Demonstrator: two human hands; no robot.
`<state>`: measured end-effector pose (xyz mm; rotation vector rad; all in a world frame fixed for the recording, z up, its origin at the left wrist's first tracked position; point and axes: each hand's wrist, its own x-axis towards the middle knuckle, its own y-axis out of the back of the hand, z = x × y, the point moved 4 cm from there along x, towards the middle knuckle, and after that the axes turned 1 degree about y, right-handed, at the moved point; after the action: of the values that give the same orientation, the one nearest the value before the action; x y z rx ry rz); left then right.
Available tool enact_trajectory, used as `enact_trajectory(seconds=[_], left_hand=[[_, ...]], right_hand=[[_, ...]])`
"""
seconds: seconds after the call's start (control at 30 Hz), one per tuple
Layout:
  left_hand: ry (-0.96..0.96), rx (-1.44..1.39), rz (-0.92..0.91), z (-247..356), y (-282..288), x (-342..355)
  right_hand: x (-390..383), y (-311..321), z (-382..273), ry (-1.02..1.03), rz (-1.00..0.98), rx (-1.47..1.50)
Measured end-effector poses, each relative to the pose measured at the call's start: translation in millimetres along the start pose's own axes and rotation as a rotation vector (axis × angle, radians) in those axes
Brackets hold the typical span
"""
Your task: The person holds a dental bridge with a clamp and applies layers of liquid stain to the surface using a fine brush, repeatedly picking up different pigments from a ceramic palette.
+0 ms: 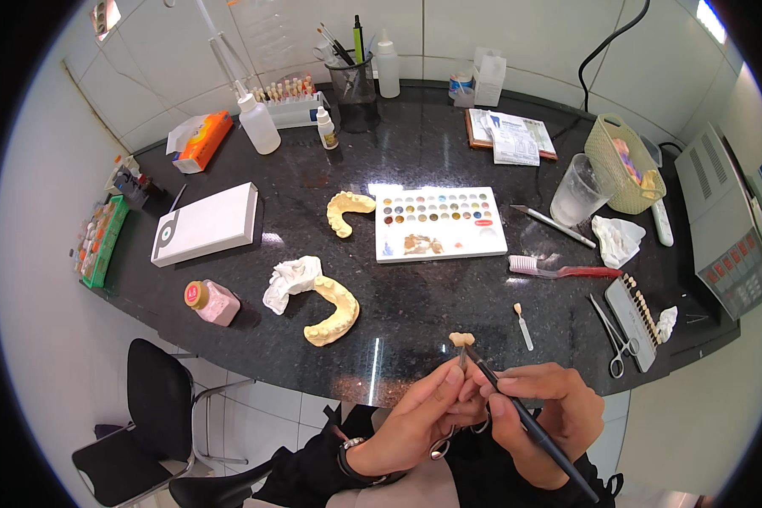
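My left hand [406, 427] is closed around a pair of metal ring-handled forceps [440, 449], whose finger loops show below the palm. At the tips of the forceps sits a small tooth-coloured dental crown piece [461, 339], apparently of joined teeth, held just past the table's front edge. In my right hand [563, 406], gripped like a pen, is a slim dark-handled brush [559, 453]. Its tip meets or nearly meets the crown piece. Straight ahead lies a white paint palette [440, 245] with several rows of coloured wells and a brown smear.
Plaster dental casts [334, 313] stand left of centre, near a pink-filled jar [216, 305]. Rightward lie a shade tab [523, 326], a red toothbrush [559, 269], a knife [559, 229], scissor-like forceps [618, 347], a shade guide [631, 322], and a clear cup [577, 195].
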<state>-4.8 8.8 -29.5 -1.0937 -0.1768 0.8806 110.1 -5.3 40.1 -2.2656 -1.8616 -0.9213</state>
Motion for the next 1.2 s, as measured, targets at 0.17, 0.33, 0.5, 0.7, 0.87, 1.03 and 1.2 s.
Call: enact_trajectory(seconds=[0.17, 0.33, 0.5, 0.7, 0.87, 1.03, 1.2], left_hand=[[0.01, 0.037, 0.05, -2, 1, -1], [-0.075, -0.027, -0.134, -4, 6, 4], [-0.004, 0.104, 0.06, -3, 4, 3], [-0.023, 0.023, -0.163, 2, 6, 1], [-0.097, -0.008, -0.369, -1, 5, 7], [-0.113, 0.031, -0.384, -2, 2, 7], [-0.222, 0.312, -0.362, 2, 3, 5]], right_hand=[[4, -2, -2, 0.046, -0.046, -0.042], [1, 1, -3, 0.054, -0.035, 0.009], [4, 0, -3, 0.095, -0.045, -0.064], [-7, 4, 5, -0.051, 0.024, 0.217], [-10, 10, 22, -0.273, 0.163, 0.363], [-4, 10, 28, -0.295, 0.225, 0.485], [2, 12, 24, -0.233, 0.263, 0.377]])
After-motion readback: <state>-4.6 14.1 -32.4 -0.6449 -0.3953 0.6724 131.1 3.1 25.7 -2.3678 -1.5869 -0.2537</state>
